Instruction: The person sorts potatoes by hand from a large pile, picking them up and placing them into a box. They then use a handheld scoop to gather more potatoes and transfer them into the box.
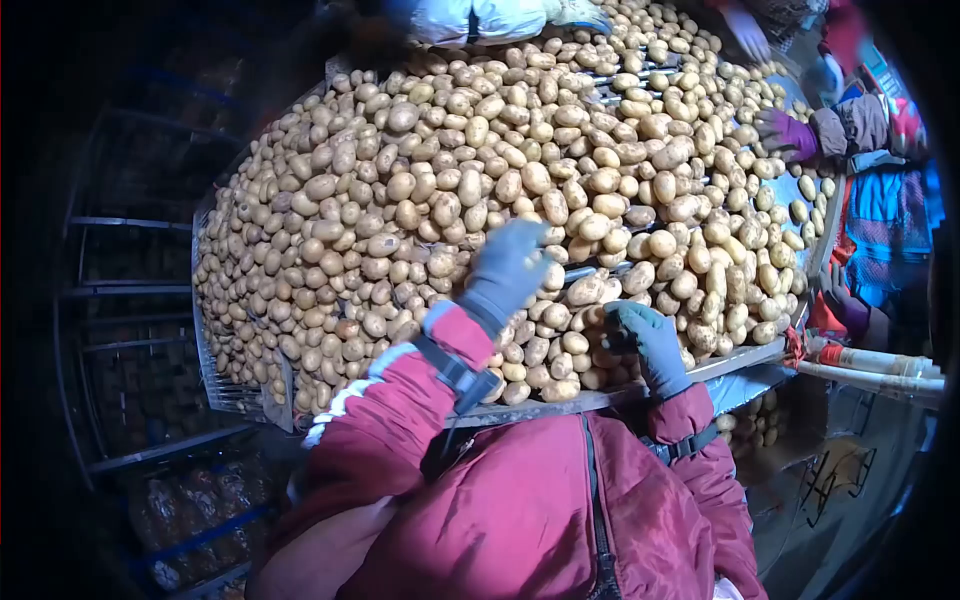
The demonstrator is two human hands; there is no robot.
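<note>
A broad heap of potatoes [400,187] covers the sorting table in front of me. My left hand [505,275], in a grey glove, is over the middle of the heap, somewhat blurred. Its fingers look apart and no potato shows in them. Close to the near edge is my right hand [648,345], in a grey glove with darker green fingertips. Its fingers bend loosely over the potatoes beside it, and I see nothing held. Whether either hand touches a potato is hard to tell.
The table's near rim [560,407] runs before my body. At the right, another person's purple glove [788,135] reaches onto the heap; more people stand at the far side. Metal bars [600,272] show between potatoes. White poles [870,362] jut out at right, and racks [135,290] stand left.
</note>
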